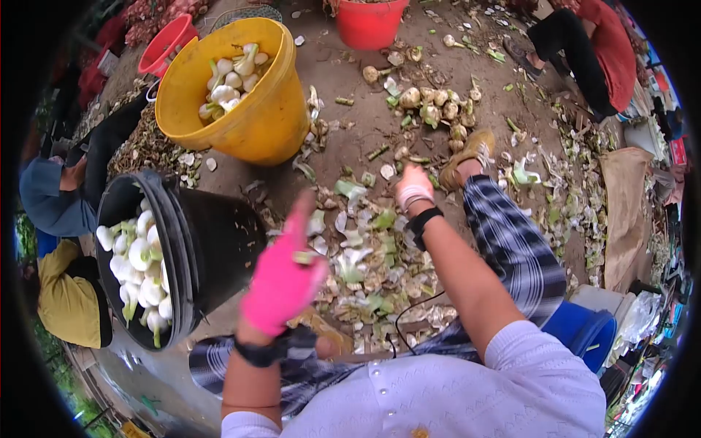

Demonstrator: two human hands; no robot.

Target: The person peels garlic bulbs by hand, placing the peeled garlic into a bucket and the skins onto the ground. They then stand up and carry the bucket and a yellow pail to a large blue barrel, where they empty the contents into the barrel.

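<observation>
- where's the right hand?
- the right hand (415,186) reaches over the ground (328,55), short of the brown bulbs (438,106). its fingertips are by a small bulb (401,152) with a stem; i can't tell if they grip it or how wide they are.
- and the left hand (281,285)?
- it's in a pink glove, just right of the black bucket (223,237), and blurred. a pale green piece (305,257) shows against it, but i can't tell how the fingers close.
- what's in that bucket?
- white bulbs (140,254), some with green stems, up near its rim. more pale bulbs (232,79) lie inside the yellow bucket (288,109), beyond it.
- and on the ground?
- peelings (365,274) between the person's feet, and the brown bulbs just beyond the right shoe (475,155). a red tub (371,25) stands at the far edge of the visible ground, and a person in red (613,58) sits toward its far right corner.
</observation>
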